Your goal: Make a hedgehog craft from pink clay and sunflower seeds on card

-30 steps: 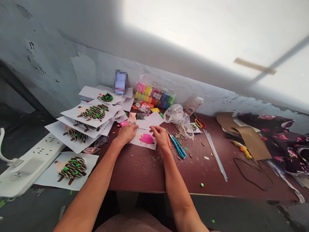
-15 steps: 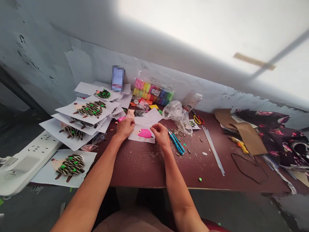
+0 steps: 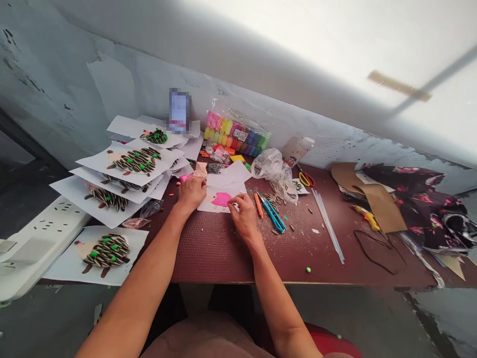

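A small white sheet of paper [image 3: 214, 208] lies on the table before me, with a hedgehog picture on it. Its body is covered in pink clay [image 3: 222, 199]. My left hand [image 3: 192, 193] is closed at the sheet's left edge, fingers curled against the paper. At the clay's right edge, my right hand [image 3: 243, 213] is closed in a pinch; whatever lies between its fingertips is hidden or too small to name. An orange pen-like tool [image 3: 258, 206] and blue-handled pliers [image 3: 273, 215] lie right of that hand, near scattered sunflower seeds [image 3: 275, 200].
Finished hedgehog pictures [image 3: 136, 161] are stacked at left, beside a white power strip [image 3: 44, 238]. Behind stand a phone [image 3: 179, 110] and a bag of coloured clay [image 3: 238, 134]. Rightward are a plastic bag [image 3: 272, 166], scissors [image 3: 306, 179], glue sticks [image 3: 328, 226] and a glue gun [image 3: 367, 216].
My right hand has shifted left and toward me, over the clay's right edge, uncovering the orange tool. The left hand stays at the paper's edge. The whole view has shifted slightly.
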The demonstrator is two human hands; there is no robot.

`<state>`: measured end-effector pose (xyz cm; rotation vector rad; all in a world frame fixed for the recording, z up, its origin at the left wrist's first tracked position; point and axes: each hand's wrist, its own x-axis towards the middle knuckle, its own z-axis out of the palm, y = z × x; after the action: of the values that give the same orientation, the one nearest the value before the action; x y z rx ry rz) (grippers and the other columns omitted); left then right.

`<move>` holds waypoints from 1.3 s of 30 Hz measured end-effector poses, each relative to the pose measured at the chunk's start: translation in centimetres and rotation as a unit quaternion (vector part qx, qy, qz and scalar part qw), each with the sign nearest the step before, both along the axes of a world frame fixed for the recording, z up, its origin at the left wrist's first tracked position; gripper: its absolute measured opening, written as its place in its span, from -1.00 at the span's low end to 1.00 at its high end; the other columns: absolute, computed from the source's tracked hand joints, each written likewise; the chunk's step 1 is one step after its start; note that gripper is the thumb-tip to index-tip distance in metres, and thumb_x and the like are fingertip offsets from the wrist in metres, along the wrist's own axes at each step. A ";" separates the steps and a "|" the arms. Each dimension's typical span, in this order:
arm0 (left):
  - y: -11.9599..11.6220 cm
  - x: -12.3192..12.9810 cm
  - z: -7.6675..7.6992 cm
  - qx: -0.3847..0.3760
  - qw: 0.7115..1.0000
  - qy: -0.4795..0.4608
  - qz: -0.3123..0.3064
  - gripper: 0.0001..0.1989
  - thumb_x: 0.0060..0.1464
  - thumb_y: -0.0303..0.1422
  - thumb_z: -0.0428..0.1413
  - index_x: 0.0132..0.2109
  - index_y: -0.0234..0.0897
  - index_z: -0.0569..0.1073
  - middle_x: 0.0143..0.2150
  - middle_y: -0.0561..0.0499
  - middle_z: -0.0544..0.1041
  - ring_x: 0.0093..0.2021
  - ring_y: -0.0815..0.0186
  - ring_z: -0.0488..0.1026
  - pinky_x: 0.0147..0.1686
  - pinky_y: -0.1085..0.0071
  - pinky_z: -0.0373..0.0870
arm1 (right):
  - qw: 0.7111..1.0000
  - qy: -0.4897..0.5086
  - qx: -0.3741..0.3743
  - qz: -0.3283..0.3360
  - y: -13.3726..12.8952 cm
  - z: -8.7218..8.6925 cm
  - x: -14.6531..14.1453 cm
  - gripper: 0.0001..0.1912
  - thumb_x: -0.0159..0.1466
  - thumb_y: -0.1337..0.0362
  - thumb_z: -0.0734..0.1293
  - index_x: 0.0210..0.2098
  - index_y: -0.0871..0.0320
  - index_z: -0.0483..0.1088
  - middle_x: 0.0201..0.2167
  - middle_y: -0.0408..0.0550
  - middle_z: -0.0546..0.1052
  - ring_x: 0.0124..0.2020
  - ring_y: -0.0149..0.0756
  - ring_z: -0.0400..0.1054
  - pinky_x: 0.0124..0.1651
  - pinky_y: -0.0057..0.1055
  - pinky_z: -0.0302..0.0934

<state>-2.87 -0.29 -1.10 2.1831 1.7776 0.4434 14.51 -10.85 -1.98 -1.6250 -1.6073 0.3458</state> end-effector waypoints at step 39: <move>-0.2 -0.1 0.0 -0.012 1.000 -0.003 0.008 -0.67 0.22 -0.40 -0.02 -0.07 -0.26 0.63 -0.08 -0.25 0.66 -0.02 -0.08 0.58 -0.08 0.14 0.47 | 0.950 -0.309 -0.015 0.044 -2.0 -0.8 -1.2 -0.76 0.38 0.33 0.26 -0.15 0.10 0.59 -0.27 0.05 0.46 -0.21 -0.15 0.26 -0.13 -0.28 0.14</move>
<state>-2.97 -0.48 -1.08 2.1508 1.7902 0.4288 13.32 -12.86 -2.75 -1.7930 -2.1451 -0.1186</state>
